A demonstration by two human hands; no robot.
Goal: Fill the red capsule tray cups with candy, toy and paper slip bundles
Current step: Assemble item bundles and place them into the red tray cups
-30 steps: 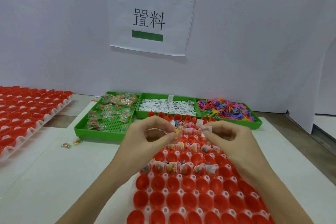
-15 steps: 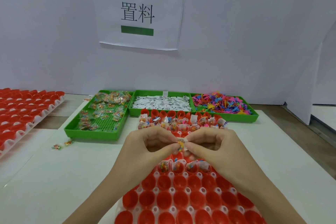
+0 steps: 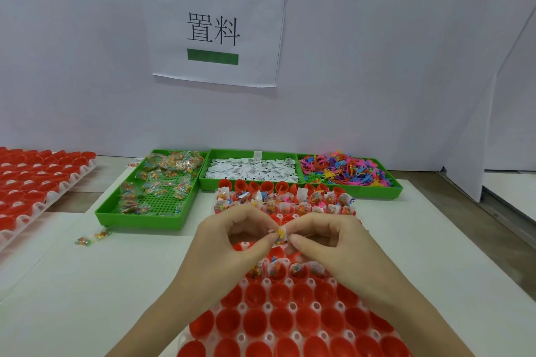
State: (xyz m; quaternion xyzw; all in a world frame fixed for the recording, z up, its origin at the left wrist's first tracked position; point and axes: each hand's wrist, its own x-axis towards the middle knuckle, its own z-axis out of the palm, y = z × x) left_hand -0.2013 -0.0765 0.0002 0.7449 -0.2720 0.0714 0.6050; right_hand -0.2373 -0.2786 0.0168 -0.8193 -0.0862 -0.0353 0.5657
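three bins behind capsule tray, spare tray far left

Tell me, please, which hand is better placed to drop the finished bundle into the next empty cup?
Probably the right hand: both hands pinch the bundle, but it hangs nearer the empty cup.

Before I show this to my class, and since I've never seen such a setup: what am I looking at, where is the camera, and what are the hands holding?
There is no machine here, only a person's bare hands. The camera sits on the person's head and looks forward and down.

The left hand and right hand together pinch a small bundle of candy and paper slip above the red capsule tray. Its far cups are filled; the near ones are empty.

Behind it stand three green trays: candy packets, paper slips and colourful toys. Another red tray lies at the left, loose candy packets on the table, and a paper sign on the wall.
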